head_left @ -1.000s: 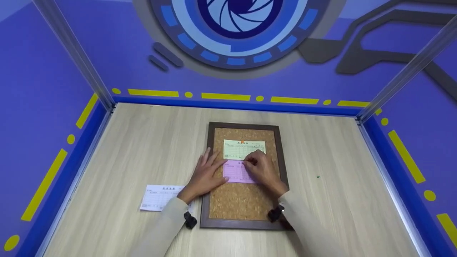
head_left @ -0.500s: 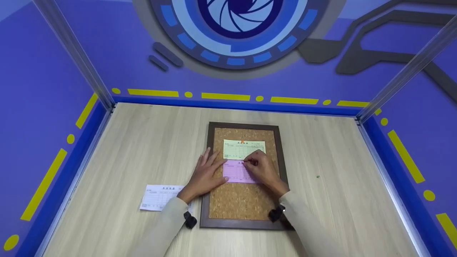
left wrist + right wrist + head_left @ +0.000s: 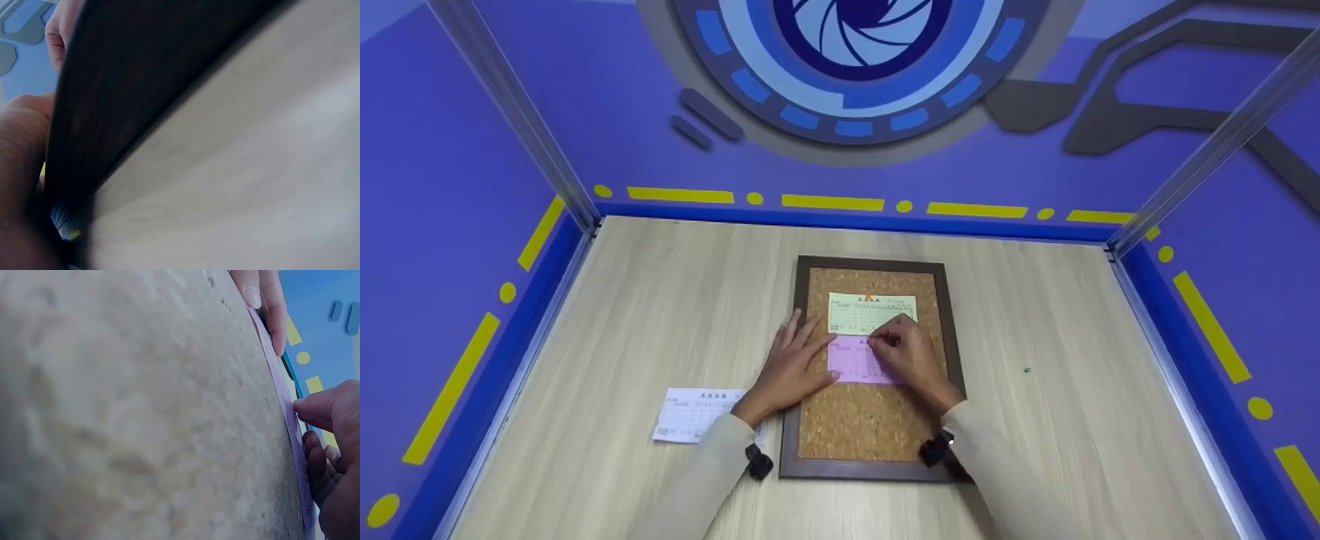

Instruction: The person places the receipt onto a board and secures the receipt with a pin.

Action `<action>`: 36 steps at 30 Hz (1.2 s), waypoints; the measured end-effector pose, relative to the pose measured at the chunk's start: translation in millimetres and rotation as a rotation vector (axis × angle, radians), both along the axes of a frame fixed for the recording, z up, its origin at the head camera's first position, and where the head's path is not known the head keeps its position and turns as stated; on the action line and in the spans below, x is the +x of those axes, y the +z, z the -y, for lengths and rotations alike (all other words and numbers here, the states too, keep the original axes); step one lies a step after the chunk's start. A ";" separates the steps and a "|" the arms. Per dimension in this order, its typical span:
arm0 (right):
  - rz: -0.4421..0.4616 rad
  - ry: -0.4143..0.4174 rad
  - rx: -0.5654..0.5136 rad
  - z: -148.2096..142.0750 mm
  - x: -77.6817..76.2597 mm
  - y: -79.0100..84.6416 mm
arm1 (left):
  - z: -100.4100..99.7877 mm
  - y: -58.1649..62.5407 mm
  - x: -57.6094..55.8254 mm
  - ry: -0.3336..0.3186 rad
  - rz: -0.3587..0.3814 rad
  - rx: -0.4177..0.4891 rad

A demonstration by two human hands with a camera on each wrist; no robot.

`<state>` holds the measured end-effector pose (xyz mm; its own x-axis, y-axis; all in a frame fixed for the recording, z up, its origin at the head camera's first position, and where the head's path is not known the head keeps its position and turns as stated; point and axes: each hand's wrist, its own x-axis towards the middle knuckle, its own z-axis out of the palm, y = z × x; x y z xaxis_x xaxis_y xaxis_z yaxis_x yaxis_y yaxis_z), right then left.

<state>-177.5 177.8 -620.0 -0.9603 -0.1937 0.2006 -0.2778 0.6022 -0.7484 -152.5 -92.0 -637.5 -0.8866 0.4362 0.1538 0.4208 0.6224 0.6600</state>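
A framed cork board (image 3: 855, 427) lies on the table with a pale green slip (image 3: 851, 315) on its upper part, an orange pin (image 3: 868, 298) at that slip's top edge. Just below lies a pink slip (image 3: 847, 360), edge-on in the right wrist view. My left hand (image 3: 795, 367) rests spread over the board's left frame, with thumb and fingertip touching the pink slip's left edge. My right hand (image 3: 911, 356) pinches what looks like a small push pin at the pink slip's top middle; the fingers hide most of it. Left wrist view shows mainly the dark frame (image 3: 129, 84).
A white slip (image 3: 697, 412) lies left of the board, partly under the left forearm. One tiny green object (image 3: 1027, 370) sits on the table (image 3: 1072, 435) to the right. Blue walls (image 3: 840, 176) enclose the back and sides.
Almost nothing differs. Both hands keep their places on the pink slip, and the whole head view has shifted very slightly.
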 end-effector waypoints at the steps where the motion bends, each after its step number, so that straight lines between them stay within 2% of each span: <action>1: -0.003 -0.002 -0.002 0.2 -0.3 0.0 | -0.1 0.4 0.1 -0.001 0.000 -0.002; 6: 0.000 -0.024 -0.011 3.2 -2.2 2.8 | -0.2 0.8 0.2 0.000 -0.006 -0.006; 11: 0.054 -0.059 -0.009 7.0 -4.1 6.4 | -0.2 0.8 0.2 0.003 -0.002 -0.013; 17: 0.076 -0.084 0.023 10.8 -4.0 10.2 | -0.1 -2.8 -0.7 0.003 -0.033 0.036; 23: 0.075 -0.030 0.092 11.6 -6.1 13.8 | -0.1 -7.8 -1.3 0.000 -0.032 0.060; 28: 0.058 0.040 0.147 9.4 -7.5 16.1 | 0.0 -4.2 0.6 0.005 -0.003 0.014; 36: 0.085 0.019 0.259 7.2 -1.2 19.1 | -0.8 2.9 1.4 0.013 0.007 -0.026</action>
<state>-178.8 170.6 -600.9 -0.9674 -0.2459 0.0606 -0.2333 0.7721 -0.5911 -151.1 -91.2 -634.7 -0.8935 0.4281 0.1359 0.4075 0.6452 0.6463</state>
